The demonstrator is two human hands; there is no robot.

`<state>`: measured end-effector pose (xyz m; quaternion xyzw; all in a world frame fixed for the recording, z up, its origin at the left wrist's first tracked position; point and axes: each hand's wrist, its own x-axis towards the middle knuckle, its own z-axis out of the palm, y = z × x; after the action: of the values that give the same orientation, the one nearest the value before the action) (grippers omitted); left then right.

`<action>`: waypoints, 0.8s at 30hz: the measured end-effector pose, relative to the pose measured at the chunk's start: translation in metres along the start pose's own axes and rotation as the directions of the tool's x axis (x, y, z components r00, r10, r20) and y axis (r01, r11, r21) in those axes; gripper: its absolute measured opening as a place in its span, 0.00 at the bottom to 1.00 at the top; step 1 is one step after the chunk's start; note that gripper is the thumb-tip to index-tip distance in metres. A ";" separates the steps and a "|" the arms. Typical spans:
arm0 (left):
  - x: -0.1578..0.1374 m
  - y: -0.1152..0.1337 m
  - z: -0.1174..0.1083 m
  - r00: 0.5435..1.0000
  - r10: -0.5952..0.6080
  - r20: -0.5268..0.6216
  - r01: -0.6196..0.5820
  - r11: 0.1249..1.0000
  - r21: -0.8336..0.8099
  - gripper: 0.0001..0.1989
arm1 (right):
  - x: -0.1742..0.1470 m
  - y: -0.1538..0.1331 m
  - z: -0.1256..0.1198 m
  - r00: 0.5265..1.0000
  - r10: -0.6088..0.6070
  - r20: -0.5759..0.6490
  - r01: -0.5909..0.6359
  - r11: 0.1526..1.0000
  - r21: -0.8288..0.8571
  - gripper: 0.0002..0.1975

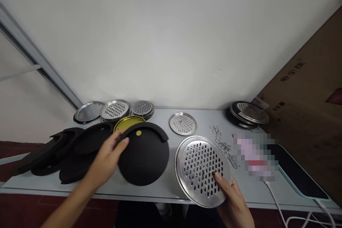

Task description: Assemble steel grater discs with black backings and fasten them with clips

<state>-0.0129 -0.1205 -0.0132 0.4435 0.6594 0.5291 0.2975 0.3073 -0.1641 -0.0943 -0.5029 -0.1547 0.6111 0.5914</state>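
Note:
My left hand (108, 156) pinches the upper left edge of a round black disc (144, 158) with a curved raised strip on its rim. Yellow shows through a small hole near its top. Behind it lies a shallow yellow round plate (128, 124), partly covered. In my right hand (235, 199) is a round metal grater plate (199, 164), its thumb on the perforated face and the other fingers mostly hidden underneath. More black discs (91, 139) lie overlapped left of my left hand. A smaller-looking grater plate (183, 124) rests flat beyond my hands.
Stacked grater plates (114, 110) and a plain metal plate (88, 112) line the wall at left. Another stack (248, 114) stands back right. Small metal rings and clips (224, 146) lie near a blurred pink item (252, 153), a phone-like slab (299, 174) and a cardboard box (307, 107).

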 end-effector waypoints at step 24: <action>-0.107 -0.055 0.124 0.896 0.031 0.443 -0.022 0.999 -0.024 0.28 | 0.003 0.016 -0.001 0.979 -0.152 0.138 0.198 0.880 -0.433 0.37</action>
<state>0.1248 -0.1662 -0.1072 0.5584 0.5633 0.4244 0.4367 0.2994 -0.1656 -0.1090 -0.5773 -0.3642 0.5281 0.5053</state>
